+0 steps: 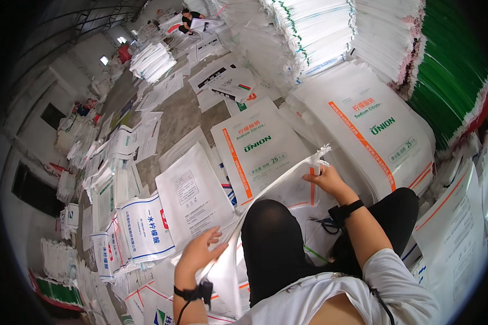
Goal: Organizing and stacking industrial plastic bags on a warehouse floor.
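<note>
A white woven plastic sack stretches on a slant across my raised knee, its upper corner frayed. My right hand pinches that sack near the frayed corner. At its other end, my left hand has its fingers spread beside the sack's edge; whether the palm touches it is hard to see. Just beyond lies a flat white sack with an orange stripe and green print. Left of that rests a plain white sack with a small printed box. Both wrists wear black bands.
A thick pile of orange-striped sacks stands to my right. Behind it rise tall bundles of white sacks and green sacks. Blue-printed sacks lie at left. Another person sits far off among sacks on the concrete floor.
</note>
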Available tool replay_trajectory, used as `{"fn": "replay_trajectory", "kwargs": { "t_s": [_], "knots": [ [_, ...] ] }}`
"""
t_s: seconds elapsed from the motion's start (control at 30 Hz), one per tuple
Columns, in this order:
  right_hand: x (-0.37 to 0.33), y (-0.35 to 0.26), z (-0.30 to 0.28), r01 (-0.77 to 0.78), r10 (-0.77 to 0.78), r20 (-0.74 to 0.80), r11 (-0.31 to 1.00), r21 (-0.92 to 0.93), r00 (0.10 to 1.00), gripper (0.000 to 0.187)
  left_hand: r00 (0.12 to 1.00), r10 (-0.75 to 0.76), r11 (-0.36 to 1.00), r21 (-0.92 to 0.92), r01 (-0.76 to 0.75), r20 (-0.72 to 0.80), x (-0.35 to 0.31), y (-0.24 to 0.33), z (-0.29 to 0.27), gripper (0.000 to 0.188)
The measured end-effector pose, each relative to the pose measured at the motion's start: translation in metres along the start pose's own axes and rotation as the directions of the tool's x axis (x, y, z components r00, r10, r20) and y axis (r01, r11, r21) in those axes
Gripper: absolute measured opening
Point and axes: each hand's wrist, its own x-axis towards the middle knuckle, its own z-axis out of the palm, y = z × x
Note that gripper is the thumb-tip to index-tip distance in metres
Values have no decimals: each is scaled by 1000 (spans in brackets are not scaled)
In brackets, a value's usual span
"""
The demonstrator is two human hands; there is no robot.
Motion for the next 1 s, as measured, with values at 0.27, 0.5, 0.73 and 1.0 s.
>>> {"fn": "replay_trajectory", "kwargs": {
  "t_s": [0.27, 0.5, 0.73, 1.0],
  "knots": [
    [-3, -2, -6, -22, 27, 47, 995, -98, 999, 27, 943, -207, 946, 191, 261, -262, -44, -11, 37, 36],
    [-4, 16, -6, 144, -43, 338, 949, -279, 940, 24, 842, -152, 835, 388, 389, -518, -25, -74, 36, 25],
    [4, -16, 12, 231, -204, 127, 940, -253, 971, 32, 752, 70, 776, 510, 373, -656, 41, -47, -84, 22],
    [55, 32, 38, 40, -48, 83, 995, 89, 995, 32, 883, 302, 633, 768, 96, -359, 201, 90, -213, 25]
  ]
}}
